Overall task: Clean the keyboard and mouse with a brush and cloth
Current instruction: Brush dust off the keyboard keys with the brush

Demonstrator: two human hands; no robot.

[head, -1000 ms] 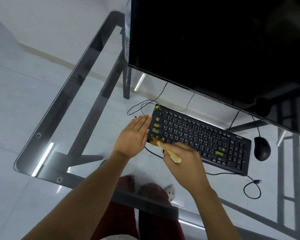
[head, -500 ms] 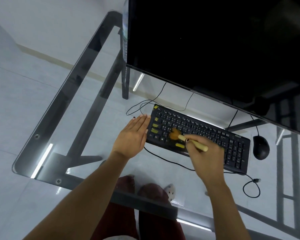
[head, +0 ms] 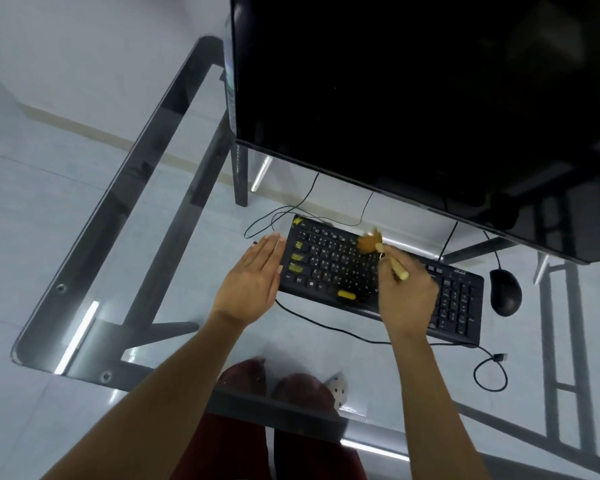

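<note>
A black keyboard [head: 329,265] with a few yellow keys lies on the glass desk [head: 146,209]. My left hand [head: 252,277] rests flat with fingers together against the keyboard's left end. My right hand [head: 407,299] grips a small brush [head: 373,244] by its pale wooden handle, and the orange bristles touch the top rows near the keyboard's far edge. A black mouse [head: 505,292] sits to the right of the keyboard, untouched. No cloth is in view.
A large dark monitor [head: 413,98] overhangs the back of the desk, close above the keyboard. Thin black cables [head: 326,327] loop behind and in front of the keyboard, one ending in a loose plug [head: 499,357]. My legs show below through the glass.
My right hand has swept the brush from the keyboard's near-left corner rightward and up to its far rows. The left hand has stayed at the left end.
</note>
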